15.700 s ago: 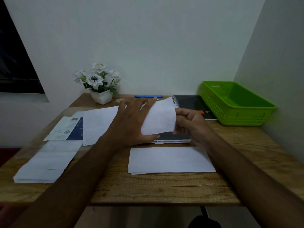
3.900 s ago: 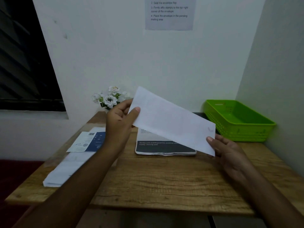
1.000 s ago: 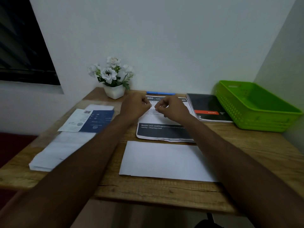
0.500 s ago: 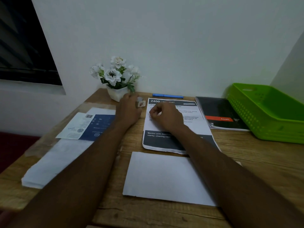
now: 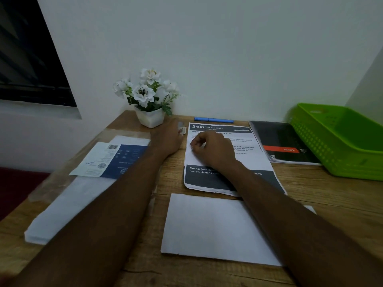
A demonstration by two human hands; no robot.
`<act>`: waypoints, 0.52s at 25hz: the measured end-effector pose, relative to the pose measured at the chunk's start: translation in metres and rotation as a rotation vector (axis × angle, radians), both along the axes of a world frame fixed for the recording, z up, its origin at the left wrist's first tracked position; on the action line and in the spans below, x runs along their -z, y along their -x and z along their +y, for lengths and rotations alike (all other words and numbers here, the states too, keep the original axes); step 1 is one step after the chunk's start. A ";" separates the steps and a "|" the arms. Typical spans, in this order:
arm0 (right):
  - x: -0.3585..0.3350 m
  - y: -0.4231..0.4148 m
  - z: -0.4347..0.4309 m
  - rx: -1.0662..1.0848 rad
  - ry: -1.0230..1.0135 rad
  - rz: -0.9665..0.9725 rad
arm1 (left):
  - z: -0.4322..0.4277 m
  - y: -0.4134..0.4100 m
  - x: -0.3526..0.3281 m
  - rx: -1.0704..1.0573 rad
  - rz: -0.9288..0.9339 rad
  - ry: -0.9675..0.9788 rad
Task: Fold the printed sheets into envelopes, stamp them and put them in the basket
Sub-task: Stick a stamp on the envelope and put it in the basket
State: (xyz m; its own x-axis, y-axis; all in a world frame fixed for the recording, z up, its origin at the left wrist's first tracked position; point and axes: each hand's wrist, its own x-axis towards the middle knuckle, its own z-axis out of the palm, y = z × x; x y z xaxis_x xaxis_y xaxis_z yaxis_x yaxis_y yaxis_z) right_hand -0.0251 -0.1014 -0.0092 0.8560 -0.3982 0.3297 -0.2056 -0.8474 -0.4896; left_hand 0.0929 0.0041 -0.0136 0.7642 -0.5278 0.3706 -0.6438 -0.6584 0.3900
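A sealed white envelope (image 5: 215, 228) lies flat near the table's front edge, between my forearms. Beyond it sits the stack of printed sheets (image 5: 244, 160), its top page headed "2400". My right hand (image 5: 213, 151) rests on that page with the fingers curled and the fingertips pinched together; nothing shows in the pinch. Just left of the sheets, my left hand (image 5: 169, 139) holds a small white-and-red stamp piece (image 5: 182, 130) at its fingertips. The green basket (image 5: 323, 141) stands at the far right, and no envelope shows inside it.
A pile of blank envelopes (image 5: 68, 206) lies at the left, with a blue-and-white leaflet (image 5: 112, 160) behind it. A white flower pot (image 5: 150, 119), a blue pen (image 5: 213, 120) and a black notebook (image 5: 284, 143) line the back by the wall.
One second ago my hands were touching over the printed sheets; they have since drawn apart. The left went left with the stamp piece. The right stays pinched on the page.
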 end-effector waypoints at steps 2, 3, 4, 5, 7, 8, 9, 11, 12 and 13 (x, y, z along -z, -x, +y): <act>0.001 0.001 0.000 -0.008 0.006 -0.006 | -0.001 0.002 -0.001 -0.036 -0.032 0.001; 0.001 0.001 0.000 -0.010 0.009 -0.024 | -0.002 0.002 -0.001 -0.047 -0.032 0.002; 0.001 0.002 0.000 -0.010 0.012 -0.058 | -0.002 0.002 -0.002 -0.050 -0.020 0.010; 0.000 0.003 0.000 -0.005 0.009 -0.105 | -0.002 0.003 -0.003 -0.049 -0.007 0.029; -0.002 0.005 0.000 0.011 -0.020 -0.197 | -0.001 0.006 -0.006 -0.049 -0.012 0.102; -0.002 0.006 -0.001 0.015 -0.043 -0.218 | 0.000 0.008 -0.008 -0.051 -0.023 0.139; -0.002 0.007 -0.002 0.015 -0.063 -0.218 | 0.000 0.009 -0.009 -0.049 -0.030 0.170; 0.000 0.006 -0.003 0.008 -0.081 -0.184 | 0.001 0.010 -0.009 -0.024 -0.018 0.211; 0.001 0.006 -0.003 0.007 -0.082 -0.162 | 0.002 0.009 -0.008 -0.005 -0.012 0.218; 0.002 0.005 -0.004 0.008 -0.079 -0.143 | 0.002 0.008 -0.006 0.009 -0.012 0.220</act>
